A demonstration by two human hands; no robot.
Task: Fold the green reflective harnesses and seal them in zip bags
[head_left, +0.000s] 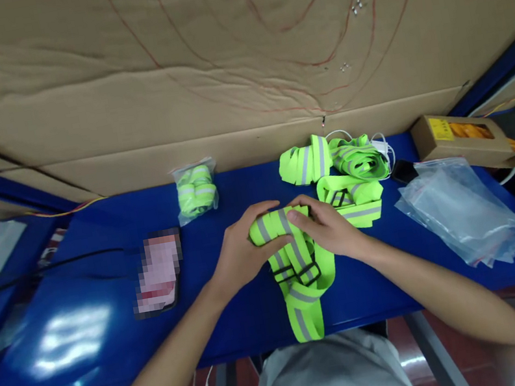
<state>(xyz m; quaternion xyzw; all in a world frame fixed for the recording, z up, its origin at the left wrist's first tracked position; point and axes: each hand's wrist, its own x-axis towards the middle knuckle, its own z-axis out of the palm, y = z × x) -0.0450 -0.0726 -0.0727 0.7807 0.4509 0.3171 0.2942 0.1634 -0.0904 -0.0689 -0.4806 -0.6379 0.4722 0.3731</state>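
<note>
Between my two hands is a neon-yellow reflective strap with grey stripes and black buckles, partly folded into a bundle. My left hand closes round the bundle's left side, thumb across its front. On the right side, my right hand grips it with the thumb pressed on top. The strap's loose loops hang below my hands, down to the table's front edge. Just beyond my right hand lies another reflective strap, loosely folded with a black buckle. What the fingers behind the bundle do is hidden.
More coiled straps lie at the back by a white cable. A bagged strap and a phone are on the left. Clear plastic bags and a cardboard box sit at right on the blue table. A cardboard panel stands behind.
</note>
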